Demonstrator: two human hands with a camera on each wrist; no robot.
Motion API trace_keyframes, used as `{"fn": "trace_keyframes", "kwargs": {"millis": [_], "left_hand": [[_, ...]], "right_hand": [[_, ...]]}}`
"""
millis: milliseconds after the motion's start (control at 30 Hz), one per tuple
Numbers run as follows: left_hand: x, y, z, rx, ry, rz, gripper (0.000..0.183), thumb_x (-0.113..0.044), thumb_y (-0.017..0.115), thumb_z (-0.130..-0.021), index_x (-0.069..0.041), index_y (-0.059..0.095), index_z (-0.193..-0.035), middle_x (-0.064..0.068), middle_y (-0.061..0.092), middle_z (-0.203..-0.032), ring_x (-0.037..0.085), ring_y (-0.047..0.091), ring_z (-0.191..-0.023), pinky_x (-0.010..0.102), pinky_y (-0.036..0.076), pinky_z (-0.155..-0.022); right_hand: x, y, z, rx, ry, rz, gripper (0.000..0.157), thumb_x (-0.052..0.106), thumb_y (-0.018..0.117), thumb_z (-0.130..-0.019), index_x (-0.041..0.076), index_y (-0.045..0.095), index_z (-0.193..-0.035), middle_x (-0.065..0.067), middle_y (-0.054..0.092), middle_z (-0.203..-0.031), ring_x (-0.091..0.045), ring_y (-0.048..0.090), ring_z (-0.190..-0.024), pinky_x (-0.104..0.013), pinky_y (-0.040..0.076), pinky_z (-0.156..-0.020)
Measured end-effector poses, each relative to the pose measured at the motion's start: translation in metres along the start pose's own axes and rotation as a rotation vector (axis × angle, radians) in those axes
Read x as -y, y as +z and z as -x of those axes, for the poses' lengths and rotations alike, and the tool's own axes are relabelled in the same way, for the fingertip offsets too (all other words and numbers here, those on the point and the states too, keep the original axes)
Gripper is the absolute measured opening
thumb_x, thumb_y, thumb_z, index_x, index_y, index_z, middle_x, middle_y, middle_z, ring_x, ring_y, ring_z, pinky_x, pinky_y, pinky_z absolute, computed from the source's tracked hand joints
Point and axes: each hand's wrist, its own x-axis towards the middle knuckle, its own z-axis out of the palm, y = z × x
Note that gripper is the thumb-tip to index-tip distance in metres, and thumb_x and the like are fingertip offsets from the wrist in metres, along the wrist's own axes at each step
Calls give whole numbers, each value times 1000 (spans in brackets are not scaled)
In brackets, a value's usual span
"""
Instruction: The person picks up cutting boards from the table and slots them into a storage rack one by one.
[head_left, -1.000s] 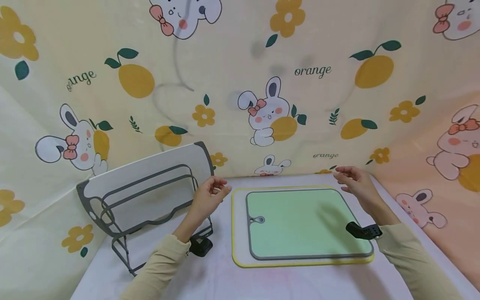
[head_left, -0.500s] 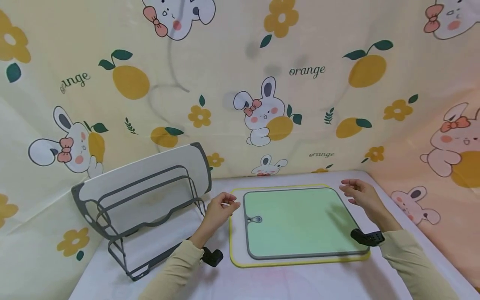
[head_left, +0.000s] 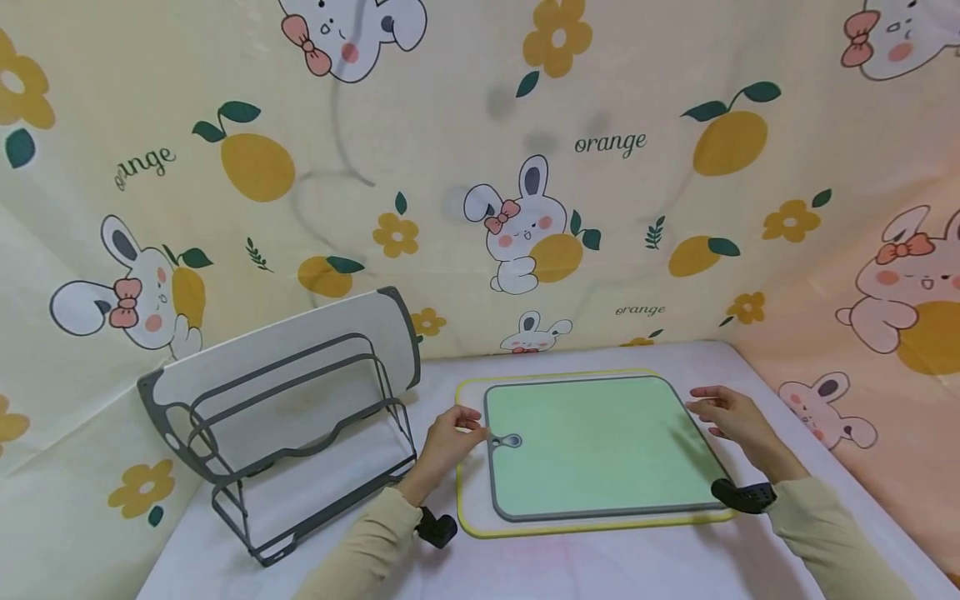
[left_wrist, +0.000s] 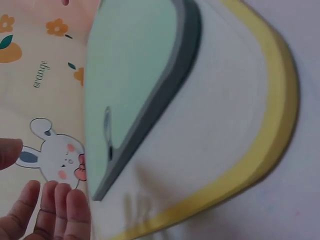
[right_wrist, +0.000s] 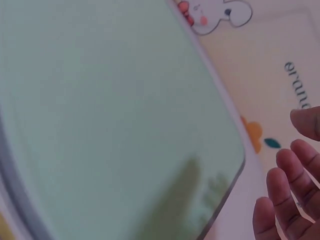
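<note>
A green cutting board (head_left: 600, 446) with a grey edge and a small hole fitting at its left end lies on a larger white cutting board (head_left: 474, 492) with a yellow rim. My left hand (head_left: 447, 446) hovers at the left end of the boards, thumb and fingers apart, fingertips close to the green board's edge. In the left wrist view, nothing is between its thumb and fingers (left_wrist: 50, 207). My right hand (head_left: 738, 423) hangs at the far right end of the green board, fingers relaxed. The right wrist view shows its fingers (right_wrist: 282, 192) beside that board's corner, holding nothing.
A grey wire rack (head_left: 292, 400) with a pale panel stands tilted on the left of the white table (head_left: 570, 571). Behind and to the right hangs a patterned cloth (head_left: 420, 108) with rabbits and oranges. Black wrist cameras (head_left: 742, 496) sit on both wrists.
My left hand has moved right and down, away from the rack to the boards' left end. My right hand has lowered towards the right end. The view has shifted slightly.
</note>
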Motion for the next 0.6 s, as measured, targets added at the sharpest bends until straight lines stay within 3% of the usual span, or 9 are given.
{"fn": "trace_keyframes", "kwargs": {"millis": [233,467,600], "left_hand": [[8,7,0,78,-105,-31,40,-14,74,-83,4,60,-116,6,61,-94,18,58,-81,28,51,-65],[16,17,0,72,-114,-103,51,-18,76,-81,6,57,-122,17,60,-113,32,56,-106,44,48,-89],[19,21,0,54,-136,-104,54,-18,76,-81,6,56,-124,16,60,-111,32,55,-105,46,47,-90]], "right_hand": [[-14,1,4,-11,59,70,59,29,59,-97,-13,40,-134,-21,58,-109,-30,57,-97,-34,53,-73],[-27,2,4,-7,97,142,58,28,62,-95,-14,42,-130,-28,55,-112,-36,52,-100,-37,52,-74],[-36,5,3,-22,97,174,61,29,66,-91,-14,43,-127,-27,55,-109,-32,54,-94,-36,53,-73]]}}
